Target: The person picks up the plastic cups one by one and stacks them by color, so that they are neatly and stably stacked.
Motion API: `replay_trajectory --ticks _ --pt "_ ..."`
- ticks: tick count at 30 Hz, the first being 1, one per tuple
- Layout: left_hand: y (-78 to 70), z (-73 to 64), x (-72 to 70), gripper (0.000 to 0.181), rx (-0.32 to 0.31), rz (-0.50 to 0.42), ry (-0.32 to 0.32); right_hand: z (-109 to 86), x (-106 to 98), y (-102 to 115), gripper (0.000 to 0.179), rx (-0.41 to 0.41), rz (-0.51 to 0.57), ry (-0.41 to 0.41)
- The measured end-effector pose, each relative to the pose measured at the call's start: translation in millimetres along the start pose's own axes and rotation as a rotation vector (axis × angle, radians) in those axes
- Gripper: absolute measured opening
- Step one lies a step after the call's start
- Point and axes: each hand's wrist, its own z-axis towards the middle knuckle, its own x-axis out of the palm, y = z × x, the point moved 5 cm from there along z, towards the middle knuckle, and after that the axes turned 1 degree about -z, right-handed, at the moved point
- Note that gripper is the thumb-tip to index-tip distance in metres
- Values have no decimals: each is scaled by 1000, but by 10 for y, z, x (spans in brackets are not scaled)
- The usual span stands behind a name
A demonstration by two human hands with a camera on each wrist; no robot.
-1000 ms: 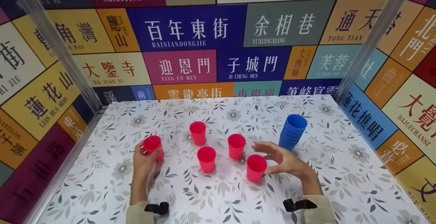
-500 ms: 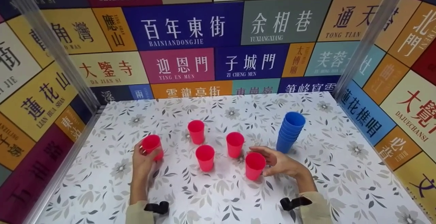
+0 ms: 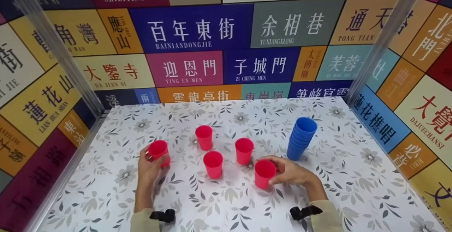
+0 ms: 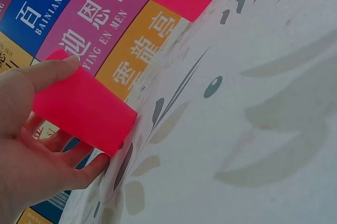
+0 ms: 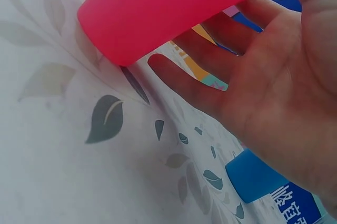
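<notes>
At the left of the head view, my left hand (image 3: pixel 149 166) grips a red plastic cup (image 3: pixel 158 148), thumb on the near side and fingers behind. The left wrist view shows this cup (image 4: pixel 87 108) upright at the tabletop. To the right, my right hand (image 3: pixel 295 173) holds another red cup (image 3: pixel 264 174), thumb at its near side and fingers curved round the back. In the right wrist view several fingers lie behind that cup (image 5: pixel 163 13); the thumb tip is out of frame. Three more red cups stand between the hands: back (image 3: pixel 204 138), front (image 3: pixel 213 165) and right (image 3: pixel 244 152).
A stack of nested blue cups (image 3: pixel 300 140) stands behind the right hand. Leaf-patterned white cloth covers the table (image 3: pixel 212 207). Walls with colourful street-name panels (image 3: pixel 190 27) and clear corner posts (image 3: pixel 383 45) enclose the back and sides.
My right hand has moved left, from beside the front right red cup to closing round it. The left hand keeps its grip on the left cup. The head view shifted slightly.
</notes>
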Motion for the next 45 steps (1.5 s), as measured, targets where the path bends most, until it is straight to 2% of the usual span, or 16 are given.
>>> replay_trajectory --ticks 5,10,15,20,23,27,34,41,45 --pt "-5 1 6 79 -19 -6 9 22 18 27 72 -7 8 -17" --pt "6 -9 9 78 -53 -9 15 46 47 110 70 -20 -32 -57" --pt "6 -18 3 77 -40 -27 24 74 136 279 67 -42 -44 -75" --pt "12 -22 -25 80 -57 -5 18 145 253 497 65 -81 -126 -128" --pt "12 -19 -34 79 -56 3 15 214 320 601 63 -77 -193 -189" --pt "30 -12 -38 76 -46 -2 7 330 414 687 61 -57 -217 -243" --pt "26 9 -8 78 -27 -18 5 557 555 853 64 -50 -175 -284" --pt "37 12 -1 78 -6 -32 0 806 688 1159 66 -94 -173 -308" --pt "45 9 19 77 -22 -36 12 943 794 1289 66 -114 -161 -330"
